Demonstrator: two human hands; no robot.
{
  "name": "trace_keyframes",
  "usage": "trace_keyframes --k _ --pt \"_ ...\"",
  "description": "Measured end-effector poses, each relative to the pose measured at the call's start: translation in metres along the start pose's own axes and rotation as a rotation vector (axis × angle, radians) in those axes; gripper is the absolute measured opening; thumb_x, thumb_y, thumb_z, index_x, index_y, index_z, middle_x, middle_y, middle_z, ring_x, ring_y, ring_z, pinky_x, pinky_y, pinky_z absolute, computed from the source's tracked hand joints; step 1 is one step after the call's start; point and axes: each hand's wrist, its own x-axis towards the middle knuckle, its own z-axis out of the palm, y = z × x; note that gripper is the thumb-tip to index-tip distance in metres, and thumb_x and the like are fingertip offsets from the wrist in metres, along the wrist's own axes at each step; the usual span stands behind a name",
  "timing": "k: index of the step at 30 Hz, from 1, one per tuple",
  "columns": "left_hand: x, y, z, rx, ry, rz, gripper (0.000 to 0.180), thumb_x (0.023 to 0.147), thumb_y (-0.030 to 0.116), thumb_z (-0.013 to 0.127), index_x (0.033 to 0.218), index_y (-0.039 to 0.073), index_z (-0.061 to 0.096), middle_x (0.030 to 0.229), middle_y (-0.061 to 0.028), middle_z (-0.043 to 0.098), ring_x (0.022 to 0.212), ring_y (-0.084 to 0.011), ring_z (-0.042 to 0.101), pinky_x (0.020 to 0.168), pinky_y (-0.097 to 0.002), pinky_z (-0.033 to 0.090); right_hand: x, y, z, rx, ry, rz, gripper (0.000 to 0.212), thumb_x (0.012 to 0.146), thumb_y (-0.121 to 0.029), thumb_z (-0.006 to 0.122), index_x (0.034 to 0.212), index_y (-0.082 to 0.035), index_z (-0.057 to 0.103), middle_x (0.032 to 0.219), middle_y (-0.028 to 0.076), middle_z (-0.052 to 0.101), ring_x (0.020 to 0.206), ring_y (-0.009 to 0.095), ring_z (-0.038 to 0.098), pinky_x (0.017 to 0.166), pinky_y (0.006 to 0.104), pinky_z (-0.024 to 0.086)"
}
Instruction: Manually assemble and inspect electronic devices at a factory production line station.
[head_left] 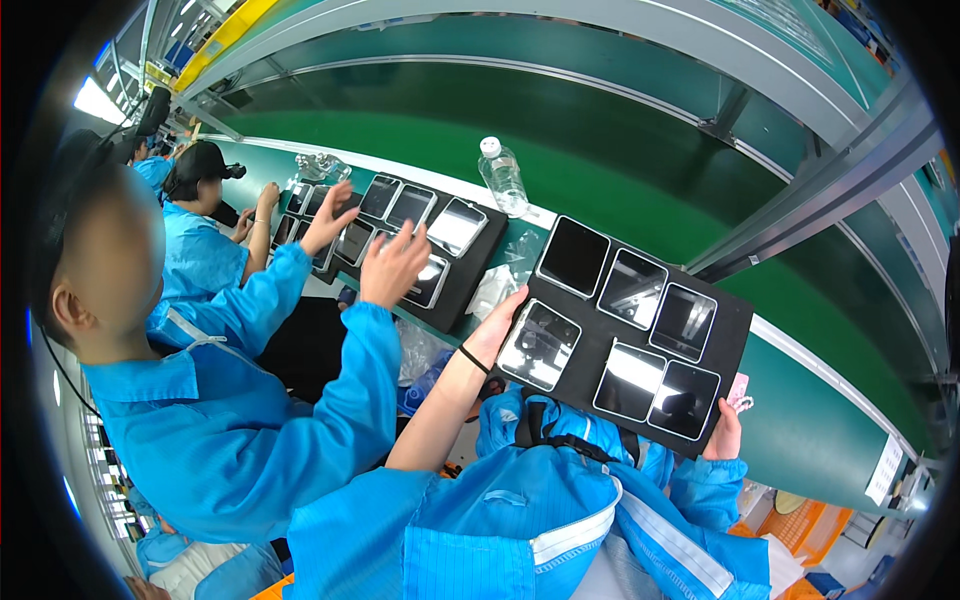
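A black tray (592,335) with several smartphones set into it is held up in front of me, tilted, over the front of the green bench. My left hand (497,326) grips its left edge, beside a phone (540,345) with a bright reflection on its screen. At the lower right corner, my right hand (723,434) has hold of the same tray; some of its fingers are hidden underneath. A dark-screened phone (573,257) lies in the upper left of the tray, and another phone (684,400) sits near my right hand.
To my left, a co-worker's hands (395,265) hover over a second black tray (472,272) of phones. A clear bottle (505,182) and crumpled plastic (492,290) lie near that tray. A metal post (800,210) slants at right. An orange crate (815,525) stands below the bench.
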Motion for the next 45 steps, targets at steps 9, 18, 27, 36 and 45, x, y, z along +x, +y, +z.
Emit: trace_keyframes --k 9,18,27,36,45 --pt "0.012 -0.008 -0.026 -0.049 -0.036 0.075 0.043 0.097 0.038 0.048 0.124 0.005 0.055 0.113 -0.0102 0.065 0.098 -0.0225 0.064 0.087 -0.0351 0.052 0.002 0.004 -0.002 -0.03 0.021 -0.065 0.04 0.091 -0.018 0.049 0.126 0.001 0.051 0.113 0.018 0.063 0.101 0.033 0.063 0.088 0.0435 0.052" --pt "0.003 -0.005 -0.019 -0.121 -0.104 -0.021 0.038 0.097 0.033 0.049 0.116 0.002 0.059 0.104 -0.0122 0.068 0.09 -0.0239 0.067 0.08 -0.0366 0.055 0.014 0.018 -0.042 0.033 0.038 0.062 0.044 0.097 -0.012 0.046 0.139 -0.007 0.037 0.126 0.013 0.056 0.11 0.029 0.06 0.092 0.0414 0.051" --pt "-0.005 0.006 -0.008 -0.098 -0.041 -0.02 0.031 0.098 0.028 0.049 0.113 0.003 0.06 0.1 -0.0119 0.068 0.087 -0.0227 0.068 0.077 -0.0353 0.056 0.007 0.007 -0.019 0.011 0.004 -0.013 0.034 0.098 -0.016 0.044 0.13 -0.003 0.049 0.118 0.015 0.062 0.106 0.028 0.062 0.089 0.0406 0.053" --pt "-0.023 0.026 -0.017 -0.13 -0.233 0.04 0.033 0.099 0.026 0.047 0.123 0.004 0.055 0.109 -0.0117 0.066 0.096 -0.0228 0.066 0.085 -0.0355 0.053 0.004 -0.009 0.029 -0.064 -0.111 0.014 0.045 0.098 -0.012 0.044 0.141 -0.006 0.033 0.131 0.013 0.051 0.117 0.026 0.055 0.097 0.0377 0.047" --pt "-0.046 0.048 -0.033 -0.076 -0.318 0.227 0.045 0.101 0.021 0.041 0.143 0.009 0.036 0.132 -0.009 0.053 0.115 -0.0207 0.057 0.097 -0.0343 0.046 0.025 -0.002 0.061 -0.024 -0.233 0.111 0.05 0.097 -0.011 0.045 0.144 -0.006 0.03 0.136 0.011 0.048 0.121 0.026 0.051 0.102 0.0368 0.043"
